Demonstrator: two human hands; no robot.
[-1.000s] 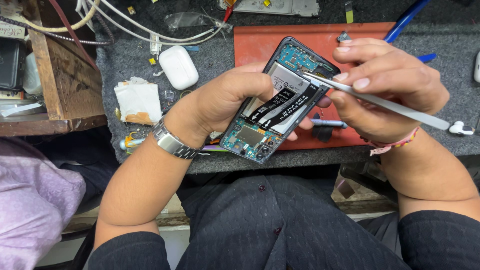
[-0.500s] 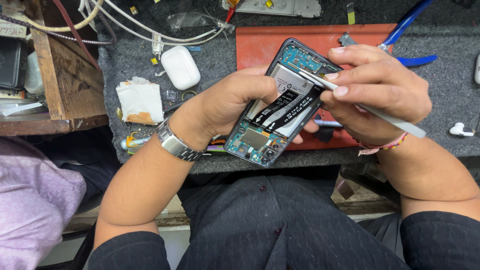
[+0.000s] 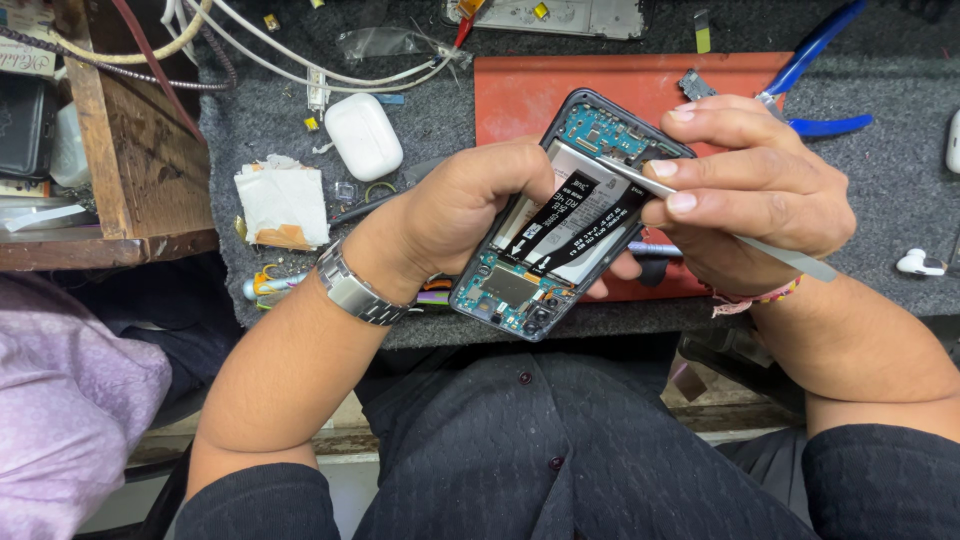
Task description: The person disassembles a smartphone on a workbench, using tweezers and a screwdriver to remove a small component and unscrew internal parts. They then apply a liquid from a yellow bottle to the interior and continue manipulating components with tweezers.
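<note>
An opened smartphone (image 3: pixel 560 230) with its back cover off shows green circuit boards, a battery and black flex cables. My left hand (image 3: pixel 470 205), with a metal watch on the wrist, grips the phone from its left side above the grey bench mat. My right hand (image 3: pixel 760 185) holds metal tweezers (image 3: pixel 640 185) like a pen. The tweezers' tip rests on the upper part of the phone, near the top circuit board.
An orange work mat (image 3: pixel 520 90) lies under the phone. A white earbud case (image 3: pixel 363 135), crumpled tissue (image 3: pixel 282 203), white cables (image 3: pixel 320 75), blue-handled pliers (image 3: pixel 815 60) and a loose earbud (image 3: pixel 920 263) lie around. A wooden box (image 3: pixel 120 140) stands at left.
Both hands and the phone have shifted slightly up and left in view. The tweezers' tip has moved a little along the phone's upper part.
</note>
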